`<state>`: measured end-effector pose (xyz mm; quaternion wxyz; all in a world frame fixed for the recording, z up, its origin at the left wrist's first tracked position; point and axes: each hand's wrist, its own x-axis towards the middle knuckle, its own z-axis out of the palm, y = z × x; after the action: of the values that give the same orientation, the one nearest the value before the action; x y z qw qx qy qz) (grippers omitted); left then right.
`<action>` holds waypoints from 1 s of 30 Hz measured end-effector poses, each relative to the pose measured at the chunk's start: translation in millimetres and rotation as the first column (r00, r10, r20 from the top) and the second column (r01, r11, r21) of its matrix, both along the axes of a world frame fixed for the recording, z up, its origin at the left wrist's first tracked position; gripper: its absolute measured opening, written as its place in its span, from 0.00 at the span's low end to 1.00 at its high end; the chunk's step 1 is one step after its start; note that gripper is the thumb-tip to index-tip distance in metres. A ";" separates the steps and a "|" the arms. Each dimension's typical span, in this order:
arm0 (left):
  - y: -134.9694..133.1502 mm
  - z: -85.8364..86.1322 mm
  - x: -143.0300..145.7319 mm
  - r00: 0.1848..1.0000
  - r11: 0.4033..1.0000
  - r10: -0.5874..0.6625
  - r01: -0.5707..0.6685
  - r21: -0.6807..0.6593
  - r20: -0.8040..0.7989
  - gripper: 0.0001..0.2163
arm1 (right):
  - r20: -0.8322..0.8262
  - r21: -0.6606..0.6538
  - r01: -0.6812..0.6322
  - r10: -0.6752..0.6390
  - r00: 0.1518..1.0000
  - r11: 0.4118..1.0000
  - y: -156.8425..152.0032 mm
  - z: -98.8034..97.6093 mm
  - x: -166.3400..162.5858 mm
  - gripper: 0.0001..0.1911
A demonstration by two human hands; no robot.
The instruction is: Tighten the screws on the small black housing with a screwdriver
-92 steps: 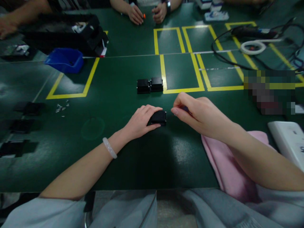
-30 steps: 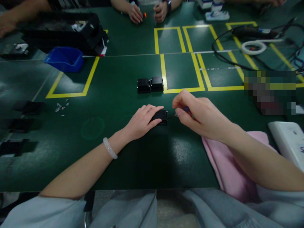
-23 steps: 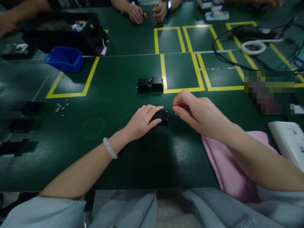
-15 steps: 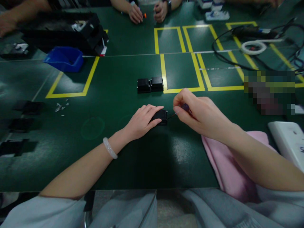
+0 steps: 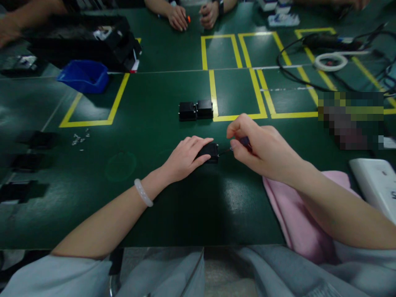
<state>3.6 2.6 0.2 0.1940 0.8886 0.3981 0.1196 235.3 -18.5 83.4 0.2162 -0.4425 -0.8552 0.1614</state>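
Note:
My left hand (image 5: 187, 159) holds a small black box-shaped part (image 5: 210, 152) down on the green table, thumb on the near side and fingers over the far side. In my right hand (image 5: 258, 142) is a screwdriver (image 5: 244, 141) with a dark handle, mostly hidden by the fingers. Its thin shaft points left and reaches the right end of the black part, where small silver screw heads show. Two similar black parts (image 5: 196, 110) sit side by side a little farther off.
Loose small screws (image 5: 80, 139) lie to the left, near several blurred black parts (image 5: 27, 163). A blue scoop-like bin (image 5: 85, 77) stands before black trays (image 5: 83, 43). At right are a pink cloth (image 5: 297, 214), a white device (image 5: 373, 181) and cables. Another person's hands (image 5: 177, 17) rest across the table.
My right thumb and fingers have shifted slightly on the screwdriver, with the thumb now a little farther right. My left hand and the black part have stayed in place.

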 end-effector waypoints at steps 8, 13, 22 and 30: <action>0.2 -0.6 -0.4 1.000 1.000 0.007 -0.007 0.002 0.006 0.24 | 0.017 0.034 0.004 -0.005 1.000 0.999 1.7 -1.4 0.3 0.07; -0.4 0.5 -0.2 1.000 1.000 -0.001 0.001 0.000 0.006 0.24 | -0.002 0.027 0.035 -0.035 0.999 0.999 0.9 -2.2 -0.1 0.06; 0.2 -2.2 -0.8 1.000 1.000 -0.002 0.002 0.020 0.010 0.25 | 0.046 0.051 0.038 -0.040 0.998 0.998 2.8 -2.1 0.4 0.08; -0.3 -0.7 -0.4 1.000 1.000 0.000 0.000 0.010 0.009 0.24 | 0.047 0.045 0.043 -0.045 0.998 0.998 1.1 -2.1 -0.2 0.06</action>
<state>3.2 2.4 -0.5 0.1912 0.8890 0.3967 0.1256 235.1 -17.3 81.2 0.2088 -0.4602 -0.8535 0.1271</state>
